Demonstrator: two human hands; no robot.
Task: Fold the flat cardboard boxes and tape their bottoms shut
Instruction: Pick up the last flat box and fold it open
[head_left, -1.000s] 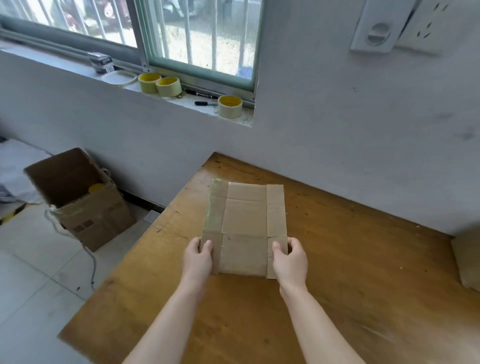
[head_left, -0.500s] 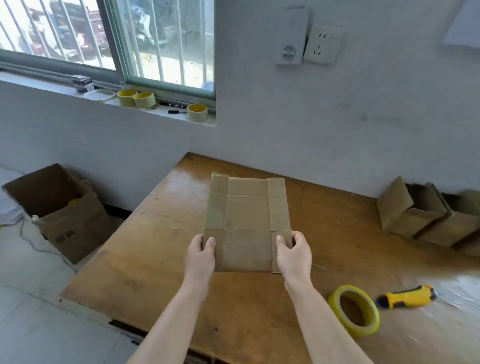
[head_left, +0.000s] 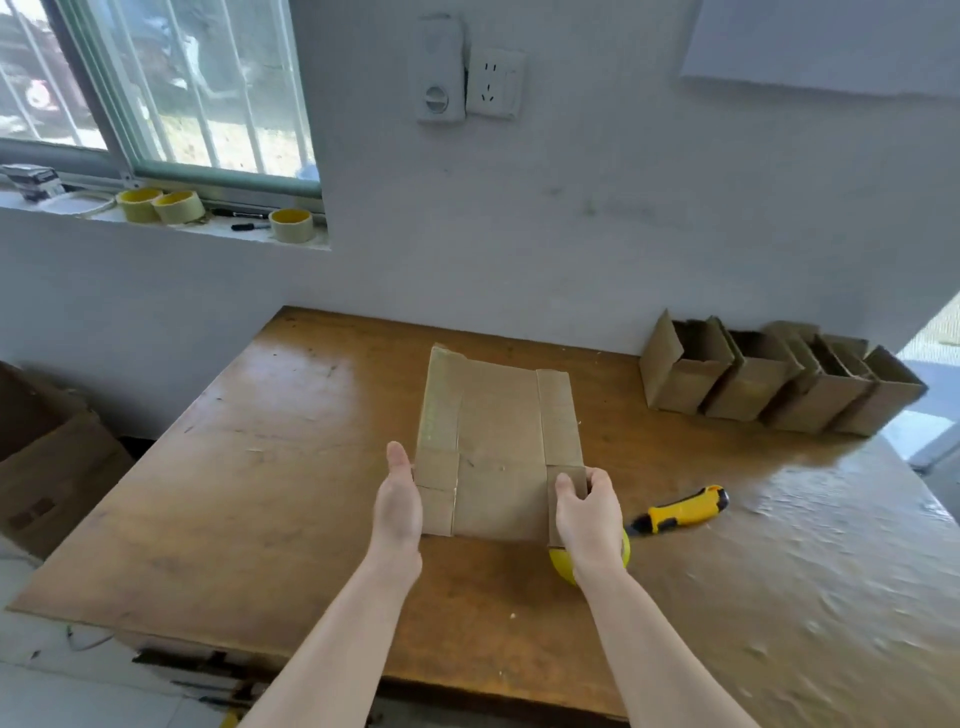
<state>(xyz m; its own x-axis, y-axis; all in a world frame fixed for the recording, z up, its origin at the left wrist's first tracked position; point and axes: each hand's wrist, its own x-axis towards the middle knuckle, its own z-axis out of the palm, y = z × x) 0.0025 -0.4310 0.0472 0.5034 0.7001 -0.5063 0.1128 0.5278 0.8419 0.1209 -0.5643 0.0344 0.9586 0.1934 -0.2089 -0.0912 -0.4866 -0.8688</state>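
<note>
A flat, unfolded cardboard box (head_left: 496, 441) is held over the middle of the wooden table (head_left: 260, 493), its flaps still level. My left hand (head_left: 399, 499) lies along its near left edge with fingers straight against the cardboard. My right hand (head_left: 587, 506) grips the near right flap, thumb on top and fingers curled round the edge. A yellow tape roll (head_left: 563, 564) lies on the table, mostly hidden under my right hand. A yellow utility knife (head_left: 683, 509) lies just right of that hand.
Several folded cardboard boxes (head_left: 779, 379) stand in a row against the wall at the back right. Three tape rolls (head_left: 176, 207) and a marker (head_left: 249, 226) sit on the windowsill. A large open carton (head_left: 47, 462) stands on the floor at the left.
The flat box has moved right across the table with both hands on it. My view has swung right, bringing the folded boxes and knife into sight. My right hand now covers the tape roll.
</note>
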